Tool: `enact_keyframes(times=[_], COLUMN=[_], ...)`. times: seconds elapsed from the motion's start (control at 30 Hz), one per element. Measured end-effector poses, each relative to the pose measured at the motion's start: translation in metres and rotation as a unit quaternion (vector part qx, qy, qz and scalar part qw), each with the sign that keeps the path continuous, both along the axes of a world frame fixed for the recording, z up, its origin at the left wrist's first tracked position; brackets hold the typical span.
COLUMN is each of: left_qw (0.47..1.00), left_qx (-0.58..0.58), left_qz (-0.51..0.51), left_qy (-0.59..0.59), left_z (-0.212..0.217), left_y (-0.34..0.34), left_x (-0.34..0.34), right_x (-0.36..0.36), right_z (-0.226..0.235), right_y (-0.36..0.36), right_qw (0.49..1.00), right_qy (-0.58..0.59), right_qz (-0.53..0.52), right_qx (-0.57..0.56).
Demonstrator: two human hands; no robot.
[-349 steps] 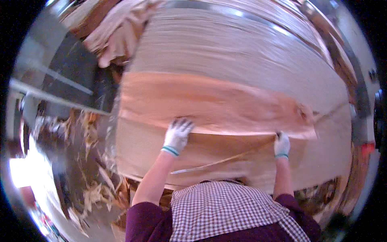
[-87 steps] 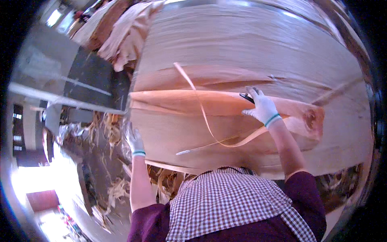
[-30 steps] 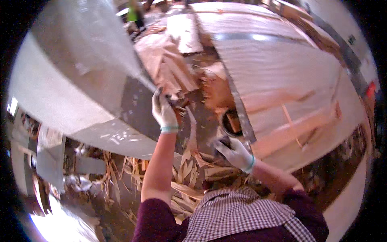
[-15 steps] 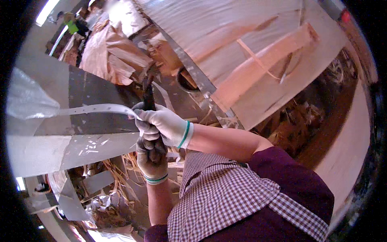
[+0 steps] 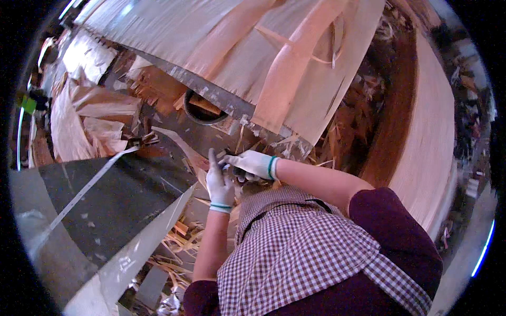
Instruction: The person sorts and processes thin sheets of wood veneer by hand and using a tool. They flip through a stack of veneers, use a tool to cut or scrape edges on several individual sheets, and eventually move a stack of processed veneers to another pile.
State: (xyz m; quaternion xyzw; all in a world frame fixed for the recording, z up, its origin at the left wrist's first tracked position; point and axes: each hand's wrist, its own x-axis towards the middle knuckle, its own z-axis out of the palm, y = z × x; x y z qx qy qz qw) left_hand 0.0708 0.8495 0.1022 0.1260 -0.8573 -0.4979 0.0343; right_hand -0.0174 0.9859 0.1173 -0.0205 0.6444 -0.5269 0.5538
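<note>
Both gloved hands meet in front of the chest: the left hand (image 5: 220,184) points its fingers upward, the right hand (image 5: 252,164) reaches across, touching it. A small dark object (image 5: 230,167) sits between them; whether either hand grips it, I cannot tell. Beyond lie a dark metal machine edge (image 5: 211,95) and pale wood veneer sheets (image 5: 274,58).

The white-gloved left hand (image 5: 219,184) points upward on a bare, raised forearm, fingers together, while the white-gloved right hand (image 5: 252,164) reaches across from the right, elbow bent, its fingers curled just beside the left fingertips.
</note>
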Motion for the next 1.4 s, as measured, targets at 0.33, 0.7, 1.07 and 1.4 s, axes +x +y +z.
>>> enact_keyframes(times=[0.33,0.7,1.07,1.4], left_qw=[0.924,0.832,0.861,0.874], left_qx=[-0.270,-0.377,-0.400,0.204], left_qz=[-0.271,-0.353,-0.311,-0.173], left_qy=[0.006,-0.204,-0.039,-0.405], left_z=[-0.096,-0.105,-0.102,0.078], left_y=[-0.107,-0.058,-0.070,0.117], left_x=[-0.096,-0.177,-0.150,-0.102], right_x=[-0.007,-0.024,0.269,-0.016], right_z=[-0.108,-0.307,-0.095,-0.036], right_y=[-0.024,-0.121,0.415,0.388], right_qw=[0.970,0.842,0.554,0.942], right_qy=[0.122,0.055,-0.013,0.181], right_qz=[-0.092,-0.503,-0.360,-0.144], right_qx=[0.190,0.188,0.751,0.241])
